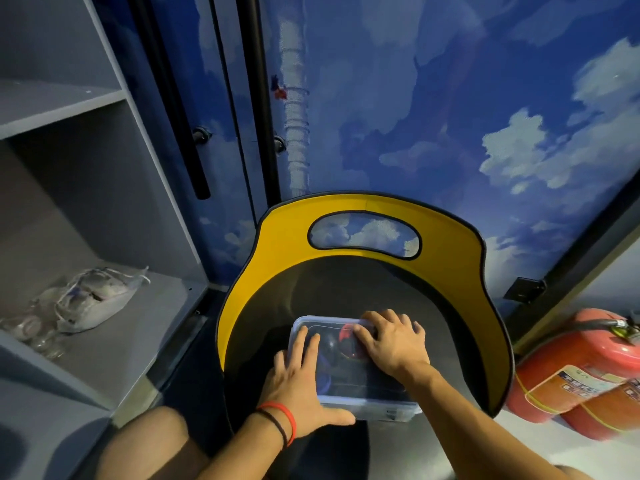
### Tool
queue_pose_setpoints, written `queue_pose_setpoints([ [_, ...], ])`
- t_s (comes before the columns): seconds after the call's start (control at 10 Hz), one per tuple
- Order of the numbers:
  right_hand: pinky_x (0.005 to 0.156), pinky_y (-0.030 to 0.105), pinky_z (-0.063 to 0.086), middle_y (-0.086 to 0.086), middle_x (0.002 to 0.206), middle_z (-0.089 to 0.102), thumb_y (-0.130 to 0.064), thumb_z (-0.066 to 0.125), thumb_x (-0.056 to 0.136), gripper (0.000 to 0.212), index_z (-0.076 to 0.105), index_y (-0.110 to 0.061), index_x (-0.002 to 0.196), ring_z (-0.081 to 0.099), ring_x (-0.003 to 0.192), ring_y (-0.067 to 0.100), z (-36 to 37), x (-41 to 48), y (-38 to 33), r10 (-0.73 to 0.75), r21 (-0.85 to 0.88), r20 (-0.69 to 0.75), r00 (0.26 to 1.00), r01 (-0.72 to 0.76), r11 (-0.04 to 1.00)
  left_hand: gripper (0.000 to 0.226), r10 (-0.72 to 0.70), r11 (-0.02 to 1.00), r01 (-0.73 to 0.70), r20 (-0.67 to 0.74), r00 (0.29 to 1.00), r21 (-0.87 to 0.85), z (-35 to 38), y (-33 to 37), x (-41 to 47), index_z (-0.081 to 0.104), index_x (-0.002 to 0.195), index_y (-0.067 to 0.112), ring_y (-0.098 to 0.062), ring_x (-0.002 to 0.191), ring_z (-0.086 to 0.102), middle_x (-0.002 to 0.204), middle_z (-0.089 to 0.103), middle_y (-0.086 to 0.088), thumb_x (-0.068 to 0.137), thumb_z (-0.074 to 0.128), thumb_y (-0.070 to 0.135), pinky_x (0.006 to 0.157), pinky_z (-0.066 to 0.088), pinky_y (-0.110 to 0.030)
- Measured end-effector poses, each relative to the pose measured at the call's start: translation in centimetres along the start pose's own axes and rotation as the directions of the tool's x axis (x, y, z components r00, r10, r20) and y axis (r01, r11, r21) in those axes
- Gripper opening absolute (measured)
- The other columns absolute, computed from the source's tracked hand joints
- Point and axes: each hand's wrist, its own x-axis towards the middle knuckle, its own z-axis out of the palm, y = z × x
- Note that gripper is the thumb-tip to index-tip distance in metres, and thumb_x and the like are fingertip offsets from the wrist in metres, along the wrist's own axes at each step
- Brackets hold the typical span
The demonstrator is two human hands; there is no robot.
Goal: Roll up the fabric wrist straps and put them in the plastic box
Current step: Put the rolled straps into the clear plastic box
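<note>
Main worry right now: the lid [329, 328] not seating all the way round on the plastic box [367, 408]. I'm pressing down with both hands, and if one corner clicks in while another pops back up, I reckon the whole thing could tilt or skid. It's just sitting on the black seat [346, 289] of a yellow-backed chair [450, 258]. If I lean too hard on my side, it could tip toward my knees and dump everything. The other risk is a roll springing loose inside and getting pinched under the rim, which would stop the lid closing. I can't tell from here whether the rim is clear all round.

My left hand [298, 379] is flat on the left part of the lid, fingers [313, 344] straight, with the thumb running along the near wall of the box. It's gripping nothing, just pressing. My right hand [391, 344] is spread over the far right corner, fingers [365, 328] a bit bent. It's pushing down and not holding anything either.

The straps [346, 332] are inside the box, under the clear lid — I can make out a red shape right by my right fingertips and something blue and dark next to my left fingers. It's blurry through the plastic, so I can't count them or say how tidy the rolls are. They're basically right beneath both hands, with only the lid in between.
</note>
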Motion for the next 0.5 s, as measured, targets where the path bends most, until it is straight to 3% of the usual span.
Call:
queue_pose_setpoints([
  [0.1,0.121,0.059,0.01,-0.008,0.148,0.043,-0.072,0.016,0.096,0.061,0.046,-0.043,0.141,0.034,0.142,0.022,-0.1,-0.7,-0.3,-0.032,-0.087,-0.03,0.999,0.03,0.996,0.146,-0.021,0.998,0.027,0.124,0.992,-0.051,-1.2,0.2,-0.2,-0.019,0.156,0.034,-0.037,0.153,-0.007,0.159,-0.034,0.016,0.049,0.06,0.096,0.123,0.01,-0.056],
  [0.2,0.122,0.057,0.006,-0.007,0.153,0.039,-0.071,-0.003,0.085,0.081,0.038,-0.04,0.148,0.029,0.146,0.019,-0.7,-1.8,-0.5,-0.061,-0.115,-0.074,0.995,0.052,0.992,0.129,-0.055,0.996,0.061,0.105,0.993,-0.059,-2.0,0.7,-0.5,-0.009,0.159,0.034,-0.036,0.153,-0.016,0.163,-0.026,0.015,0.061,0.043,0.099,0.124,0.001,-0.056],
  [0.3,0.124,0.051,0.006,-0.006,0.156,0.039,-0.07,0.004,0.091,0.078,0.036,-0.033,0.152,0.029,0.148,0.018,-2.5,-2.9,-1.1,-0.056,-0.074,-0.094,0.994,0.049,0.996,0.11,-0.069,0.996,0.073,0.061,0.996,-0.057,-3.2,1.3,-0.8,-0.002,0.16,0.035,-0.035,0.153,-0.014,0.165,-0.019,0.017,0.074,0.032,0.094,0.124,0.0,-0.055],
  [0.4,0.122,0.046,0.018,-0.004,0.151,0.046,-0.058,0.028,0.104,0.053,0.043,-0.03,0.146,0.038,0.143,0.02,-5.0,-3.7,-1.6,-0.054,-0.01,-0.138,0.989,0.053,0.999,0.094,-0.055,0.996,0.051,-0.053,0.997,-0.077,-4.9,1.8,-1.1,0.001,0.159,0.036,-0.031,0.154,-0.005,0.167,-0.007,0.017,0.085,0.031,0.084,0.124,0.005,-0.054],
  [0.5,0.109,0.044,0.034,0.0,0.142,0.054,-0.056,0.032,0.105,0.051,0.044,-0.028,0.145,0.049,0.133,0.024,-8.2,-4.1,-2.4,-0.076,0.048,-0.195,0.978,0.087,0.995,0.083,-0.003,0.997,-0.014,-0.213,0.977,-0.079,-7.8,3.2,-1.5,0.008,0.159,0.036,-0.023,0.154,0.003,0.167,0.008,0.014,0.091,0.033,0.076,0.123,0.012,-0.052],
])
